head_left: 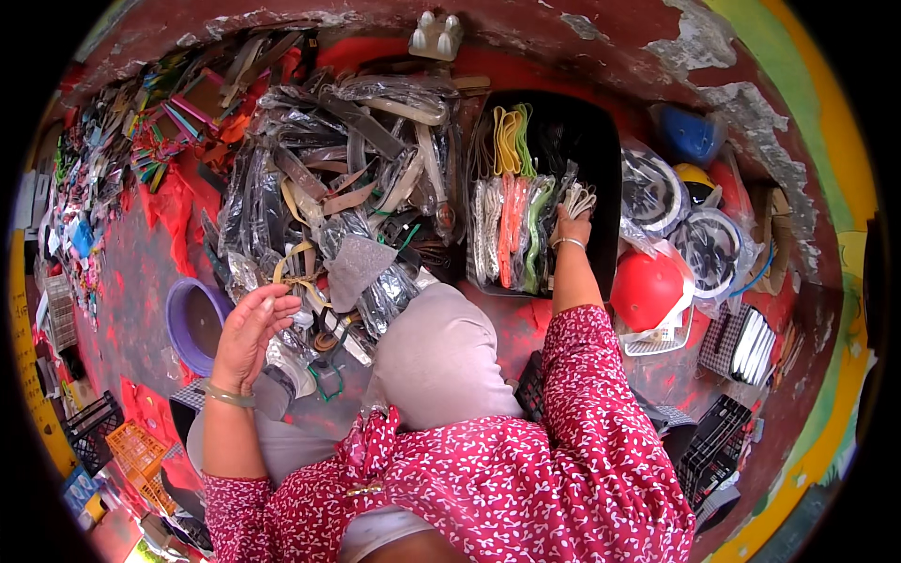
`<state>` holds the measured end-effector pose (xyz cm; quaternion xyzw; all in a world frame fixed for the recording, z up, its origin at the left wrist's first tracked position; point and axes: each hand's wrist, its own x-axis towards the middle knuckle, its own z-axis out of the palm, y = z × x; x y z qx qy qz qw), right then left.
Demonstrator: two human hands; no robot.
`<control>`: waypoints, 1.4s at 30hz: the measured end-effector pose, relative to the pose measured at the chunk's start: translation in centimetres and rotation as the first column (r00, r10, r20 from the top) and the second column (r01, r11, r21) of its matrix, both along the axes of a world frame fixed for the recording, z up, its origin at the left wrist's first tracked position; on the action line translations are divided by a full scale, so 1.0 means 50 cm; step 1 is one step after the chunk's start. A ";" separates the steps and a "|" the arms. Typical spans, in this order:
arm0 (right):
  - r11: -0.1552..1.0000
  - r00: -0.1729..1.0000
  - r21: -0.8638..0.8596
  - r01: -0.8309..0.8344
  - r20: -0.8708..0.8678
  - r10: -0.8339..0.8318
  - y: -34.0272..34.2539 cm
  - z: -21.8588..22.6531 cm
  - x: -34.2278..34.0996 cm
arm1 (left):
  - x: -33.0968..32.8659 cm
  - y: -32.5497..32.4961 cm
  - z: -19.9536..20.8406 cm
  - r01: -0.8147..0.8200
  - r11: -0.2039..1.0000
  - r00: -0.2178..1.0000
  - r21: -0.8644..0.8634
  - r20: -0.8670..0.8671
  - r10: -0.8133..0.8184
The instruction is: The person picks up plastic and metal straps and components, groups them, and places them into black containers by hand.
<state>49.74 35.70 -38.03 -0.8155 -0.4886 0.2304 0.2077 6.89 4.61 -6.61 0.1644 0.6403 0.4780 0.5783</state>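
Note:
In the right half of the head view, a black bin (602,188) holds bundles of flat shoelaces in rows. My right hand (571,228) reaches into its right side, fingers wrapped round a cream lace bundle (578,198). Beside it are green laces (541,220), orange laces (512,216) and white laces (486,223), with yellow laces (507,141) behind. Raised over the left side, my left hand (251,328) has loosely bent fingers apart and holds nothing visible. It hovers between a purple basin (175,324) and a tan strap (298,259).
A heap of belts in clear plastic (357,155) spreads left of the bin. A red ball-like item (648,291) and wrapped round items (706,253) stand on the right. Small colourful goods (80,239) lie far left; an orange crate (139,460) stands lower left. A peeling wall runs behind.

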 end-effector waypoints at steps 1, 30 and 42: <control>0.998 0.988 0.036 0.047 -0.148 -0.042 0.011 -0.026 0.017 | 0.000 0.001 -0.002 0.006 1.000 1.000 0.001 0.000 -0.006; 0.963 0.939 -0.076 -0.258 0.217 0.268 -0.010 -0.023 -0.045 | 0.007 -0.009 -0.015 0.133 0.986 0.987 -0.096 -0.082 -0.141; 0.923 0.880 -0.304 -0.236 0.336 0.336 -0.007 0.037 -0.127 | 0.021 -0.034 -0.002 0.179 0.980 0.971 -0.092 -0.141 -0.191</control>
